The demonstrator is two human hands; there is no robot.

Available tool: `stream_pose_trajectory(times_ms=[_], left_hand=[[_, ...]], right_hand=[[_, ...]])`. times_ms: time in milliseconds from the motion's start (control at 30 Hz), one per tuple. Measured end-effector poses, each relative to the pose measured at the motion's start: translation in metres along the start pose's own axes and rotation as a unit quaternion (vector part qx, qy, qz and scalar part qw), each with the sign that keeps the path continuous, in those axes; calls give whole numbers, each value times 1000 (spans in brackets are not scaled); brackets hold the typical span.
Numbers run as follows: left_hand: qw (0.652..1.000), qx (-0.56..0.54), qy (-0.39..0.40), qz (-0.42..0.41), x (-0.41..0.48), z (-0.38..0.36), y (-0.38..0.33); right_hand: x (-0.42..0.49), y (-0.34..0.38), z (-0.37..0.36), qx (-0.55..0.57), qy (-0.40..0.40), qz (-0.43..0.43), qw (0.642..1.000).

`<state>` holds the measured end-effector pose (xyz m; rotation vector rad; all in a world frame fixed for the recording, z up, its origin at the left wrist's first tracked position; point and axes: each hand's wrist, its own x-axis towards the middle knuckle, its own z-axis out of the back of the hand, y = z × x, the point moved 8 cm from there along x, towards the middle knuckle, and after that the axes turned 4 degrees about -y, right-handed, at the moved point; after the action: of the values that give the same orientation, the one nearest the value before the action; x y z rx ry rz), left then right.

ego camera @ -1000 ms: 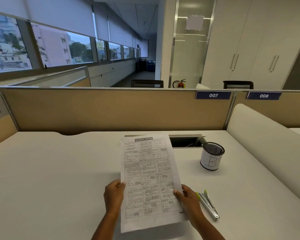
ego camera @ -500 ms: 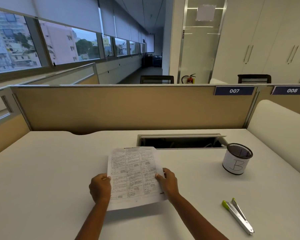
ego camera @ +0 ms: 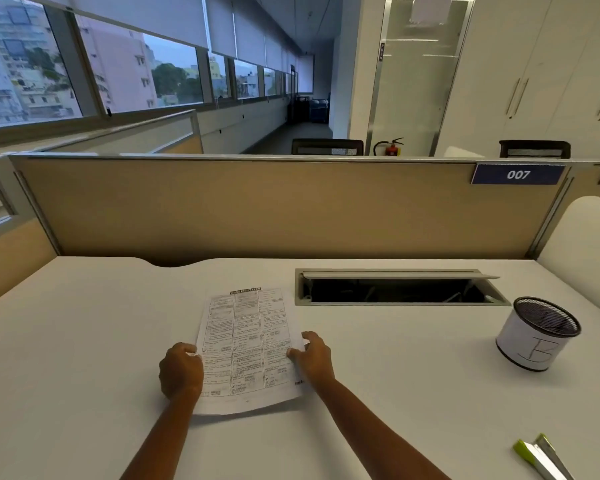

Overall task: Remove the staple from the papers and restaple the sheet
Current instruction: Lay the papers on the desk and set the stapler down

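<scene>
Pinching the papers point(ego camera: 246, 341) at both side edges: left hand point(ego camera: 181, 370), right hand point(ego camera: 314, 358). Stapler point(ego camera: 539, 459) lies well apart, rightward.

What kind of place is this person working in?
Most likely an open-plan office: a white desk, a tan cubicle partition with a 007 number tag, and a mesh pen holder standing on the desk.

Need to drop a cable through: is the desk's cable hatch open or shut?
Open: the cable hatch has its flap raised, exposing the dark cavity beneath.
</scene>
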<state>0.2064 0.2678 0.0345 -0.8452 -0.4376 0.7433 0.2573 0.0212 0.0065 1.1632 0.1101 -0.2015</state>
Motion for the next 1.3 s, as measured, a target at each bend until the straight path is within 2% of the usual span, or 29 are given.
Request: stream_pose_trajectory(times_ms=[133,333,567,867,1067,1200,1300], left_hand=[[1000,4,-4,-17,16,-12,-5],[998,14,33,-52,40,-38,-14],[987,104,62,-101,52,-63,-20],[980,143,60,-126,62,-72,-25],[973,175,62,-139,58,-73,-27],[952,245,82,-164,47,-73,-30],[947,255,75,-179,29,-71,-30]], right_hand=[[13,1,-11,-26,-10,5,1000],[34,12,-18,-97,-37,31,994],[55,20,-21,-189,-43,69,979],[64,25,-24,-264,-56,95,958],[66,23,-24,-273,-63,112,953],[63,20,-20,-232,-47,121,964],[51,14,-10,-200,-37,138,969]])
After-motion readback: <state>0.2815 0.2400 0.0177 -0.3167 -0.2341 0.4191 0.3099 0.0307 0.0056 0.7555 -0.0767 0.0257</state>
